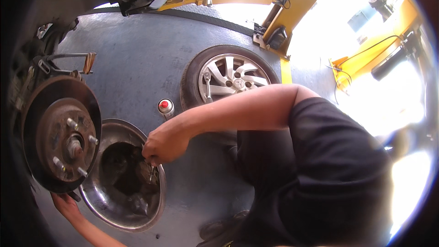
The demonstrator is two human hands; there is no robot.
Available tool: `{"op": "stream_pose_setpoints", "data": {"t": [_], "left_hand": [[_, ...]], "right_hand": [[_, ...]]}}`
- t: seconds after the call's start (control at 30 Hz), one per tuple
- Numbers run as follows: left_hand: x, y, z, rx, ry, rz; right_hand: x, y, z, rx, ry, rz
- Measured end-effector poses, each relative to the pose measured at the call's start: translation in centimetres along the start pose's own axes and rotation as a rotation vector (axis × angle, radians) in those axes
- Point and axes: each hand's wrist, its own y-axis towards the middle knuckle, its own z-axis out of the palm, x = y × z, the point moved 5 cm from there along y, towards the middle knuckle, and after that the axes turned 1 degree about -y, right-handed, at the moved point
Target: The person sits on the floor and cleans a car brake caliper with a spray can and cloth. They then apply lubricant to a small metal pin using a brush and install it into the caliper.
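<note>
My right hand (167, 142) is closed in a pinch over the right rim of a round metal basin (157, 210). Below its fingers a small shiny metal piece hangs into the basin; I cannot make out its kind. Dark liquid and some loose pieces lie in the basin. To the left stands a rusty brake disc (58, 103) on its hub, with several bare wheel studs. My left hand (65, 205) is at the disc's lower edge, its fingers mostly hidden. A small dark piece shows beside it; whether the hand holds it cannot be told.
A spray can (166, 106) with a red nozzle stands beyond the basin. A wheel (194, 68) lies on the floor with a ratchet wrench (207, 84) on its rim. Yellow lift posts (297, 13) rise behind. A clamp-like metal tool (68, 56) sits above the disc.
</note>
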Motion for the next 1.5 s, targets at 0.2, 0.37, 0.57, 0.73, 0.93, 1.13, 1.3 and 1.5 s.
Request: {"op": "stream_pose_setpoints", "data": {"t": [0.2,0.37,0.57,0.73,0.93,1.13,1.3,1.5], "left_hand": [[-1.9,-6.4,1.9,-0.133,-0.452,-0.372],[-19.9,-20.4,13.3,0.474,0.488,-0.512],[-37.9,-31.4,17.8,0.798,0.410,-0.883],[-54.5,-33.1,17.9,0.841,0.099,-1.197],[-68.4,-28.0,10.9,0.789,0.089,-0.970],[-80.0,-27.1,0.2,0.426,-0.002,-0.898],[-82.9,-33.8,-9.4,0.017,-0.035,-0.903],[-84.5,-41.3,-20.5,-0.400,-0.046,-0.850]], "right_hand": [[1.9,1.2,1.8,-0.096,-0.309,-0.219],[7.7,-4.6,-0.1,-0.046,-0.025,0.038],[6.8,-9.7,6.0,0.038,0.252,0.415],[13.3,-19.5,10.1,-0.268,0.720,0.587],[25.6,-30.1,4.7,-0.305,0.818,0.661],[34.4,-33.1,-4.3,-0.401,0.765,0.655],[39.0,-29.2,-4.5,-0.158,0.525,0.535],[51.5,-18.9,-6.6,0.111,0.502,0.379]]}}
